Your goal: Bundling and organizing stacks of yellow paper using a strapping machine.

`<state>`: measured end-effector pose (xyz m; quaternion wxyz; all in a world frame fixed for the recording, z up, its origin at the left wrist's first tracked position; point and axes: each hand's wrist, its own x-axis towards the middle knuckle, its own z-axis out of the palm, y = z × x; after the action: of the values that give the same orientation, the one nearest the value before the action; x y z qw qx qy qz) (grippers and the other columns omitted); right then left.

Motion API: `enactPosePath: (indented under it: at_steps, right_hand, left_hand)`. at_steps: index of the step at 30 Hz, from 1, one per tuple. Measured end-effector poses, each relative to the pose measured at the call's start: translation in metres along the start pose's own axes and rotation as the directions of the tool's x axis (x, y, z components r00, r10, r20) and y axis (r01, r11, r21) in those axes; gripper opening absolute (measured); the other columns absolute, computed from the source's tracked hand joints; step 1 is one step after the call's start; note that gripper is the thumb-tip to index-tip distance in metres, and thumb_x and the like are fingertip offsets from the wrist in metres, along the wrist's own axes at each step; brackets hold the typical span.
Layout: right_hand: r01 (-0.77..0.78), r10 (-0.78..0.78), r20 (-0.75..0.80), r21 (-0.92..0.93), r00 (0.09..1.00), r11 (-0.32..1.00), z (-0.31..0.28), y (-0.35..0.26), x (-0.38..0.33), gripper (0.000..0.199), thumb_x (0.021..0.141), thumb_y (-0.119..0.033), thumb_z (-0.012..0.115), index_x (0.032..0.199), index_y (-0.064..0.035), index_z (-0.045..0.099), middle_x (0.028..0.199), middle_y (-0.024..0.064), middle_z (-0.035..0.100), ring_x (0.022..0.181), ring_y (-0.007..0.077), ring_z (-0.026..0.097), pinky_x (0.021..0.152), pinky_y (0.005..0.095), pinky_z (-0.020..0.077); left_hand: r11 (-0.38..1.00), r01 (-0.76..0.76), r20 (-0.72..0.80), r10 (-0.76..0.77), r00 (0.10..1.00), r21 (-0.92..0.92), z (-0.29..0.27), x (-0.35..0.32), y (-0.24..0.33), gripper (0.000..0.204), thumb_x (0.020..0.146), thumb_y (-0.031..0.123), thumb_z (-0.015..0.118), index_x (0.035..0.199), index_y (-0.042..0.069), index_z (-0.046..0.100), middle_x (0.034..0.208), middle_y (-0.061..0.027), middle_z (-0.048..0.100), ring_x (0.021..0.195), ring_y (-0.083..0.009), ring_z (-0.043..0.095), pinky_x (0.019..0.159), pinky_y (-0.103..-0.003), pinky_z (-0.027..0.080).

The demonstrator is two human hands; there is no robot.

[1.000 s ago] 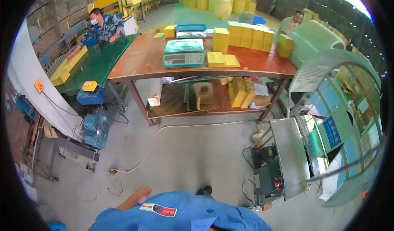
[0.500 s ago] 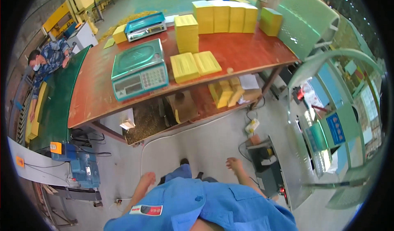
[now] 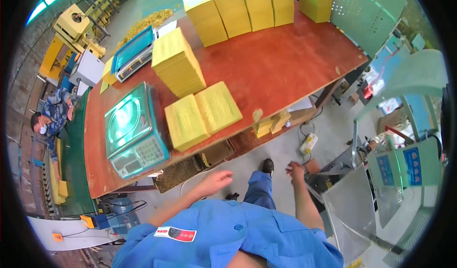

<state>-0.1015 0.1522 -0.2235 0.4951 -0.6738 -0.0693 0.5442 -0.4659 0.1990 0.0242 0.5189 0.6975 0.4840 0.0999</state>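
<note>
My left hand (image 3: 216, 181) is held in the air short of the table's front edge, its fingers stretched out and nothing in it. To the right, my right hand (image 3: 295, 171) hangs over the floor with loosely bent fingers, also without anything in it. Nearest to the left hand on the table are two low stacks of yellow sheets, a left one (image 3: 187, 121) and a right one (image 3: 218, 107), lying side by side. Behind them rises a tall yellow stack (image 3: 177, 63). A teal weighing scale (image 3: 131, 130) stands to their left. Neither hand touches anything.
The red table (image 3: 257, 65) also bears a row of tall yellow stacks (image 3: 233, 13) and a blue-topped scale (image 3: 134, 54). At far left a co-worker (image 3: 56, 113) reaches over a green belt (image 3: 76, 158). A green chair (image 3: 404, 168) and a power strip (image 3: 308, 144) are at right.
I have stepped closer to the table, so the scale and low stacks appear nearer. Both hands have risen in view; the left has swung forward and right. Both remain without a load.
</note>
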Motion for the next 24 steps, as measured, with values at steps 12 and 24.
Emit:
enactPosePath:
  at_steps: [12, 24]
  right_hand:
    - [0.447, -0.541, -0.278, -0.337, 0.794, 0.829, 0.045, -0.19, 0.256, 0.05, 0.084, -0.029, 0.067, 0.128, -0.0094, 0.055, 0.124, 0.0185, 0.059, 0.118, 0.0329, 0.055, 0.097, 0.0417, 0.0436]
    - [0.221, -0.602, -0.203, -0.802, 0.773, 0.555, 0.065, -0.167, 0.308, 0.055, 0.083, -0.049, 0.057, 0.127, -0.0171, 0.057, 0.123, 0.0101, 0.06, 0.112, 0.0343, 0.055, 0.087, 0.055, 0.0429]
  left_hand:
    - [0.861, 0.438, 0.042, -0.443, 0.896, -0.258, 0.01, 0.119, 0.031, 0.037, 0.092, 0.017, 0.061, 0.126, 0.003, 0.057, 0.116, -0.0106, 0.066, 0.102, -0.0157, 0.063, 0.089, -0.029, 0.05]
    - [0.836, 0.52, 0.107, -0.509, 0.854, -0.174, 0.015, 0.125, 0.007, 0.038, 0.095, 0.022, 0.06, 0.128, 0.004, 0.055, 0.118, -0.0141, 0.065, 0.109, -0.0202, 0.061, 0.094, -0.032, 0.047]
